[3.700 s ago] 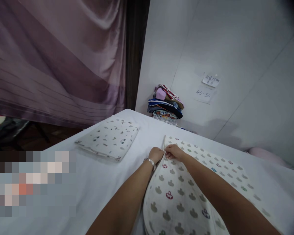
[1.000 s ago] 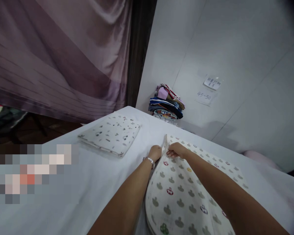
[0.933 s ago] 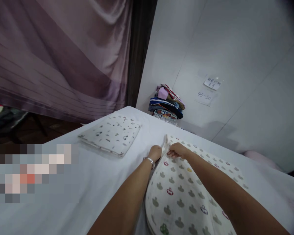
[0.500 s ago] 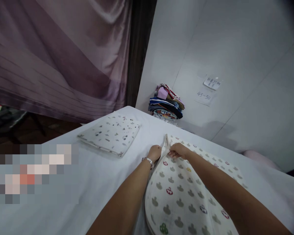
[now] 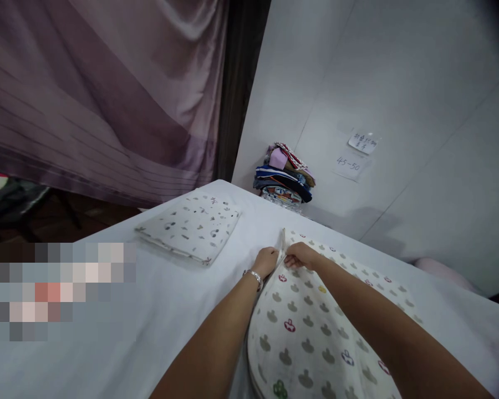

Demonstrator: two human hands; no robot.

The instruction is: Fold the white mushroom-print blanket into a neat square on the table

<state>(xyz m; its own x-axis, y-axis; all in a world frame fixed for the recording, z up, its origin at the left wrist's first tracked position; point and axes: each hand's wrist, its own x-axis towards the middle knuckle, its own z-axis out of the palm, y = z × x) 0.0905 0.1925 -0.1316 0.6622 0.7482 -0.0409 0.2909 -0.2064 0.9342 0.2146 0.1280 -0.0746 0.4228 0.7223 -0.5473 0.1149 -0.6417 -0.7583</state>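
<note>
A cream cloth (image 5: 307, 332) printed with grey and coloured mushroom-like shapes lies folded over on the white-covered surface. Its near part bulges up in a rounded fold, and the far part lies flat under my right forearm. My left hand (image 5: 267, 261), with a bracelet at the wrist, is closed at the cloth's left edge. My right hand (image 5: 300, 256) pinches the same edge just beside it, fingers curled. Between the two hands a narrow tip of the edge stands upright. Parts of the fingers of both hands are hidden.
A folded white cloth (image 5: 191, 227) with small prints lies to the left. Against the wall rises a pile of folded fabrics (image 5: 283, 174). Handwritten paper notes (image 5: 362, 141) are stuck on the wall. A mauve curtain (image 5: 108, 100) hangs at left; a blurred patch covers the lower left.
The gap at the cloth's edge between my hands has narrowed, as my left hand has come slightly closer to my right. The whole view has shifted a little.
</note>
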